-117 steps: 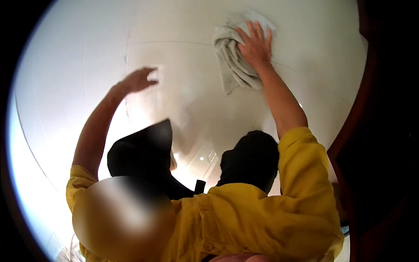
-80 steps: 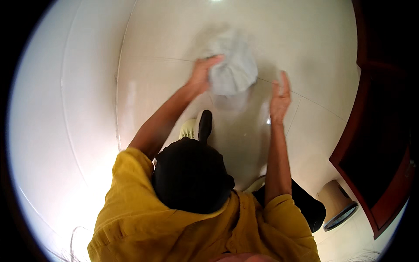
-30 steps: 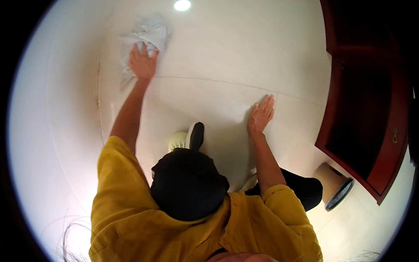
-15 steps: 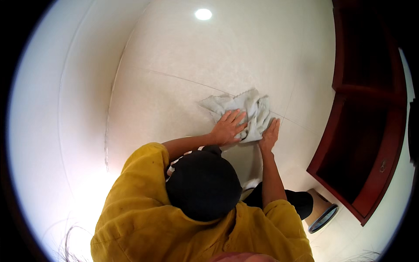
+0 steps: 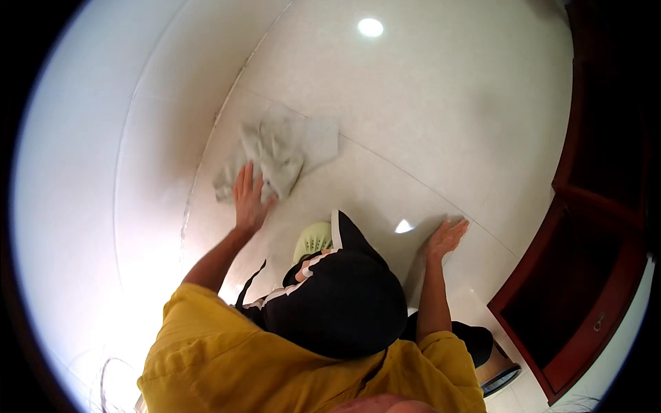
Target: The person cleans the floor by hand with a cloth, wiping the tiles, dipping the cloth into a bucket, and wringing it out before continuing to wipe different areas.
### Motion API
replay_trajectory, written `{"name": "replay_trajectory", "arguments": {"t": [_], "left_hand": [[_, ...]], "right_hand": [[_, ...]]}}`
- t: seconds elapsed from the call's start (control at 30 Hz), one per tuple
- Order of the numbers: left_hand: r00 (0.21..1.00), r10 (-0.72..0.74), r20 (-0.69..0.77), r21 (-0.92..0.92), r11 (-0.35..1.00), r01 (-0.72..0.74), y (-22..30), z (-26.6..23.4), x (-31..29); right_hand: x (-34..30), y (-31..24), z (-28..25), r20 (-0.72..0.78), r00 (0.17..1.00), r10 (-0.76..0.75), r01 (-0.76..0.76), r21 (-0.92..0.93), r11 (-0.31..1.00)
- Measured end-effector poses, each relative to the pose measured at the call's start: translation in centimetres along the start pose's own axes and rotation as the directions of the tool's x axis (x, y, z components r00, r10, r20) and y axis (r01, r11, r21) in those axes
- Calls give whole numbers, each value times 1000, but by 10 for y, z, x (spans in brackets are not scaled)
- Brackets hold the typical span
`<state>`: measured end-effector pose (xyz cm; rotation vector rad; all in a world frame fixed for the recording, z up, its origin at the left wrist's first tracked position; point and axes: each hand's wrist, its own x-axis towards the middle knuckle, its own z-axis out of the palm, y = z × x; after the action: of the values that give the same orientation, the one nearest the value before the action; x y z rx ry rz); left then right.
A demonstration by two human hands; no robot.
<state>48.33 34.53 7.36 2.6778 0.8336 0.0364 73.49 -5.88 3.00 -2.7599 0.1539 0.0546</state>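
A crumpled pale grey cloth lies on the light floor, one flat corner spread out to its right. My left hand rests on the cloth's near edge, its fingers stretched out and apart, slightly blurred. Well to the right, my right hand leans on the bare floor with its fingers extended and nothing in it. Both arms reach forward from yellow sleeves.
Along the left runs the white wall. A dark red wooden cabinet with open compartments stands at right, a round bin beside its near end. Below are my black-clad knee and a pale green clog.
My left hand and the cloth have moved left toward the wall. My right hand, earlier at the cloth's right edge, is now apart from it on the floor. The green clog has come into view.
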Motion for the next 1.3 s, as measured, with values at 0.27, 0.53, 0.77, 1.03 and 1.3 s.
{"name": "replay_trajectory", "arguments": {"t": [0.27, 0.53, 0.77, 1.03, 1.3], "left_hand": [[997, -76, -16, 69, 995, 77, 12, 7, 34], [918, 260, -301, 154, 963, -223, 104, 54, 281], [974, 126, -186, -90, 985, -145, 279, 95, 374], [712, 701, -37, -60, 709, -702, 296, 107, 245], [837, 461, -296, 168, 887, -430, 139, 63, 281]], "right_hand": [[84, -57, 17, -55, 996, -70, 61, -141, 988], [86, -64, 28, -181, 977, -109, 58, -265, 962], [88, -66, 32, -195, 974, -118, 71, -234, 970], [90, -65, 30, -203, 973, -107, 54, -253, 966], [90, -57, 33, -48, 998, -29, 15, -275, 961]]}}
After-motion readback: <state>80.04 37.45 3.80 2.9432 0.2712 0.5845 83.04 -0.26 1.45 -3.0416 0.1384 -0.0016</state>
